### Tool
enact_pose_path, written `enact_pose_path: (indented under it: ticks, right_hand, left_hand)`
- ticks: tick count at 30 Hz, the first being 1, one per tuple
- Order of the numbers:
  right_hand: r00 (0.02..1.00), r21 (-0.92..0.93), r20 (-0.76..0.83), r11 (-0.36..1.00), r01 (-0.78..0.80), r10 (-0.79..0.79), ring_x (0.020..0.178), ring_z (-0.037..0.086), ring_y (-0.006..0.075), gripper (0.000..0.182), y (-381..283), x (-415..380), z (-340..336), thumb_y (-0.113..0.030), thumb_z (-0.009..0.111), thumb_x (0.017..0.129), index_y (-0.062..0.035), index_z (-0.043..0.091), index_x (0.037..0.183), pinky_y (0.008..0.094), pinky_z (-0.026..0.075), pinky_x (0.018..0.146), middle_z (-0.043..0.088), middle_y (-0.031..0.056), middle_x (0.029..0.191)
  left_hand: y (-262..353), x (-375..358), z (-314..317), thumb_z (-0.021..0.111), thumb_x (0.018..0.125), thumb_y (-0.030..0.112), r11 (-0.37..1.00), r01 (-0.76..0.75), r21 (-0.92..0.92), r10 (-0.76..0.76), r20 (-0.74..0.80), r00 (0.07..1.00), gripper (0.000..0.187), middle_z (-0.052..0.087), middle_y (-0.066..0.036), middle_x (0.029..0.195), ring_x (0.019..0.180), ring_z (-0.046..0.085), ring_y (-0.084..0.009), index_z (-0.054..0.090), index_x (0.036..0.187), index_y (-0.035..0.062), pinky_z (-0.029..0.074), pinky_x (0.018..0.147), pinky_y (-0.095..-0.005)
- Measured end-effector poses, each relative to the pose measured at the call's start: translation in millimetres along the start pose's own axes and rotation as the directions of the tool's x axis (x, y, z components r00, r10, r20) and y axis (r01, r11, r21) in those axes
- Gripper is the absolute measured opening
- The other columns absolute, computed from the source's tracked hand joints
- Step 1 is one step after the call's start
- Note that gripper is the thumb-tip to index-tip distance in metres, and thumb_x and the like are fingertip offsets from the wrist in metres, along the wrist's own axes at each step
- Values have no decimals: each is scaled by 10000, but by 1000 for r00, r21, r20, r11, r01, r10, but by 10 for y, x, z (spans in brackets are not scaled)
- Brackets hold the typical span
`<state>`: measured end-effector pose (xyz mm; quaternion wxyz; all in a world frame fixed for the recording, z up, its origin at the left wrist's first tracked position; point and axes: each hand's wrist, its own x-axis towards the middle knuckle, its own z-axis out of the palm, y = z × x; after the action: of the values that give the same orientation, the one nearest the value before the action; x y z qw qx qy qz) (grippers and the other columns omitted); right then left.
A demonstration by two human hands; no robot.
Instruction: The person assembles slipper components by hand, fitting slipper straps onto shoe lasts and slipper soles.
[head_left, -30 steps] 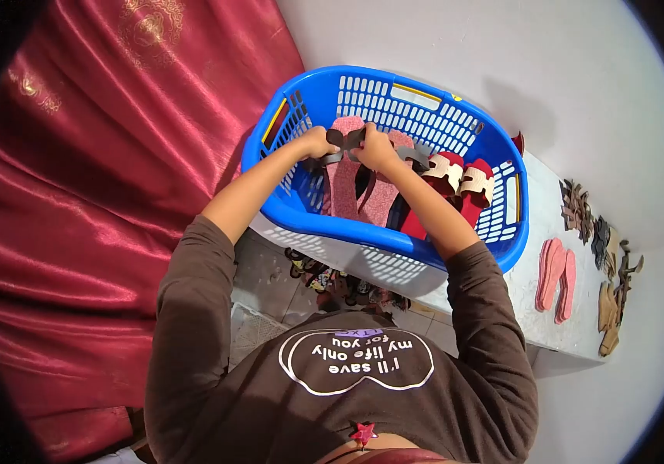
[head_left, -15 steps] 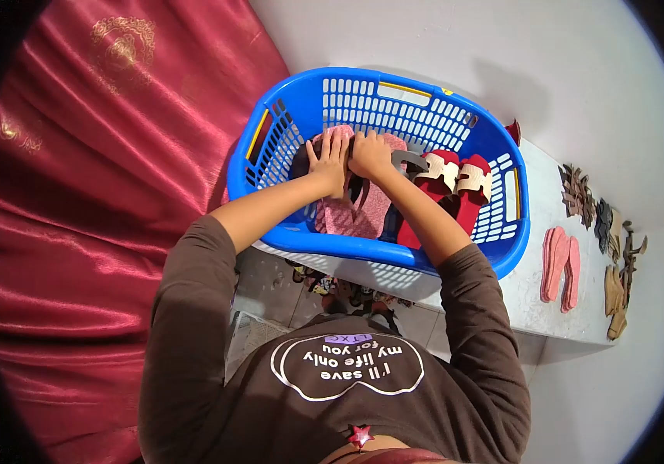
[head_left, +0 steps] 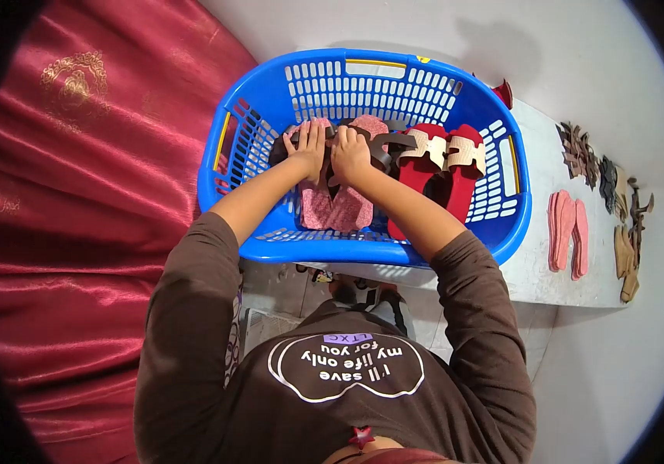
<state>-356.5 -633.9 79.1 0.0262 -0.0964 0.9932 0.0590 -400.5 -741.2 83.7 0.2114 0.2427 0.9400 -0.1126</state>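
A pair of pink speckled sandals (head_left: 350, 213) with dark brown straps lies in the blue plastic laundry basket (head_left: 324, 250). My left hand (head_left: 309, 151) rests on the left sandal, its fingers stretched out over the upper part. Beside it, my right hand (head_left: 350, 157) has its fingers curled at the dark straps (head_left: 394, 142) of the pair; the exact grip is hidden under the knuckles. To the right of my right hand, red sandals (head_left: 460, 187) with cream woven straps lie in the same basket.
The basket stands on a white ledge (head_left: 529, 263) against the wall. Pink soles (head_left: 559, 232), brown straps (head_left: 578, 158) and tan pieces (head_left: 624, 259) lie on the ledge at right. A shiny red curtain (head_left: 77, 209) hangs at left.
In the view, the basket and its sandals sit slightly further left and higher. Both hands stay on the pink sandals, and the dark strap beside my right hand shows more.
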Motion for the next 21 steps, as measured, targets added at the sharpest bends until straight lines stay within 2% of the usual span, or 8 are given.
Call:
enact_pose_path:
  ticks: [2,5,8,9,10,17,19,21]
  right_hand:
    - [961,-138,-263,982,-127,87,1047,380,246,896,-70,72,390,-530,746,475,9,482,1140,337,331,830,401,130,1144]
    - [990,-260,-122,961,-98,68,1040,375,252,985,-110,-90,126,-543,743,470,32,414,1198,355,315,841,369,140,1186]
    - [991,-250,-116,963,-100,72,1053,370,255,1067,-102,-99,160,-544,751,452,49,347,1242,352,316,849,354,140,1196]
    - [994,-269,-87,959,-88,67,1081,357,267,501,-105,-135,113,-260,456,816,8,414,1237,360,295,862,359,143,1214]
    - [995,-276,-85,957,-82,61,1081,357,267,501,-102,-121,149,-260,456,816,8,414,1237,360,295,862,359,143,1214]
    - [997,-268,-41,961,-71,62,1079,369,267,640,-103,-115,98,-309,528,764,45,342,1264,363,295,888,360,152,1211]
    - [989,-295,-145,952,-81,39,1029,385,256,1090,-111,-138,88,-569,744,434,66,347,1226,356,318,870,371,155,1162]
    - [979,-272,-203,960,-61,5,1028,387,260,1067,-99,-169,-27,-573,737,446,67,359,1211,368,316,873,380,160,1151]
  left_hand:
    - [-24,6,-6,821,483,307,999,-34,-4,34,1,999,1330,-157,-141,1434,1325,-111,-337,-147,1352,30,62,962,-671]
    - [-54,2,9,835,458,345,997,-74,-13,74,-9,997,1358,-147,-161,1432,1323,-106,-347,-133,1351,13,61,966,-665]
    - [-62,3,33,842,441,375,995,-99,-20,97,-53,994,1365,-120,-178,1433,1322,-96,-360,-99,1355,-1,74,966,-659]
    - [-68,7,62,846,403,397,994,-106,-22,104,-71,992,1402,-120,-186,1430,1319,-94,-368,-103,1350,-12,83,962,-663]
    - [-71,17,78,851,366,420,993,-114,-22,112,-91,990,1440,-121,-195,1426,1317,-93,-376,-108,1345,-22,91,958,-667]
    - [-38,-55,-3,846,349,457,997,-74,-20,72,-80,994,1459,-125,-177,1430,1321,-87,-359,-109,1352,0,88,967,-660]
    - [-41,-84,-17,837,332,488,999,-49,12,50,-92,994,1463,-87,-163,1439,1328,-61,-341,-88,1361,12,96,984,-638]
    - [-55,-130,-94,833,336,491,997,-52,58,58,-109,992,1450,-59,-158,1441,1331,-44,-330,-73,1365,16,103,997,-619]
